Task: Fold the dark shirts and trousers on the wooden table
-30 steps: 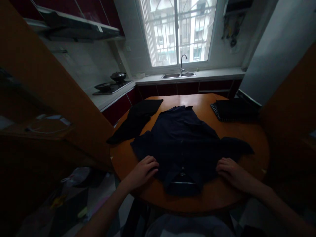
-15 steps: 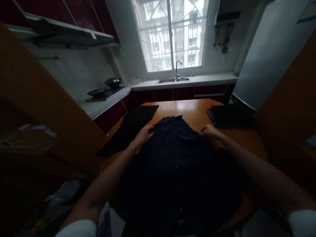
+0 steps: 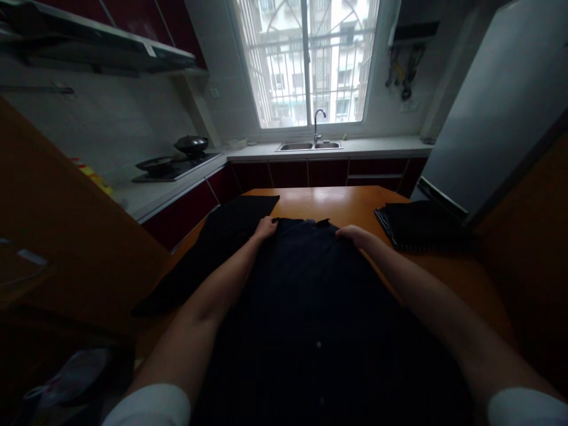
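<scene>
A dark navy button-up shirt (image 3: 310, 278) lies spread over the table, its collar end toward the window and a column of buttons down its middle. My left hand (image 3: 266, 227) is closed on the shirt's far left shoulder. On the opposite side my right hand (image 3: 354, 234) pinches the cloth at the right shoulder, near the collar. The lower part of the shirt is too dark to make out and runs out of view at the bottom.
Another black garment (image 3: 222, 231) lies flat along the table's left side. Folded dark clothes (image 3: 421, 225) are stacked at the right. Beyond the wooden table (image 3: 328, 198) are a sink (image 3: 297, 146), a stove with a wok (image 3: 190, 145) and a fridge (image 3: 483, 112).
My right hand has moved left along the shirt, closer to the collar. My left hand has shifted slightly up to the shoulder corner. The view has moved a little closer to the table.
</scene>
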A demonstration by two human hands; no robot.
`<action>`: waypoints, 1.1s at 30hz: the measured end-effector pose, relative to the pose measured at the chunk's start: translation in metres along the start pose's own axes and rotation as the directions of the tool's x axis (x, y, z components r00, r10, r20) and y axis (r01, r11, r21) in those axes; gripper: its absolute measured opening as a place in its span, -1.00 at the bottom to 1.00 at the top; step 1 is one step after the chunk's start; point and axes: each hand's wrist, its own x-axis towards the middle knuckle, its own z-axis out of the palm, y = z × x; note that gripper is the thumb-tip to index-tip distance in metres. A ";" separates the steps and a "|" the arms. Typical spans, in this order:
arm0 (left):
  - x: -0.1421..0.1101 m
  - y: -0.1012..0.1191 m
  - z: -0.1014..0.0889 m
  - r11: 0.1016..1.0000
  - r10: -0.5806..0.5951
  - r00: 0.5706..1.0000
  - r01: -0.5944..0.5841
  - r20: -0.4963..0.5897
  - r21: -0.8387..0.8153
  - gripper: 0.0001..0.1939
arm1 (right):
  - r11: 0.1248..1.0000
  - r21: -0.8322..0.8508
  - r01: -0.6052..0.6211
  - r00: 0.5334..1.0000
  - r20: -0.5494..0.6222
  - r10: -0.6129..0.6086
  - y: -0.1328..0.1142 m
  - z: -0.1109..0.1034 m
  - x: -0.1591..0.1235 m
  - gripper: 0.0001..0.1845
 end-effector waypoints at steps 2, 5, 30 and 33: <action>0.013 0.000 -0.006 0.999 0.008 0.997 -0.011 -0.072 -0.051 -0.68 | 0.994 -0.033 0.108 0.972 -0.206 -0.113 -0.002 -0.001 -0.002 -0.66; 0.024 0.006 -0.013 0.990 0.041 0.975 -0.069 -0.218 -0.121 -0.57 | 0.843 -0.384 0.377 0.750 -0.407 -0.521 0.001 0.008 -0.009 -0.60; -0.038 0.001 0.052 0.987 0.124 0.992 -0.121 -0.025 0.105 -0.55 | 0.789 -0.613 -0.039 0.756 -0.534 -0.378 0.035 -0.047 0.052 -0.57; -0.036 -0.001 0.057 0.988 0.109 0.994 -0.110 0.017 0.105 -0.53 | 0.755 -0.635 -0.163 0.719 -0.601 -0.349 0.046 -0.070 0.051 -0.57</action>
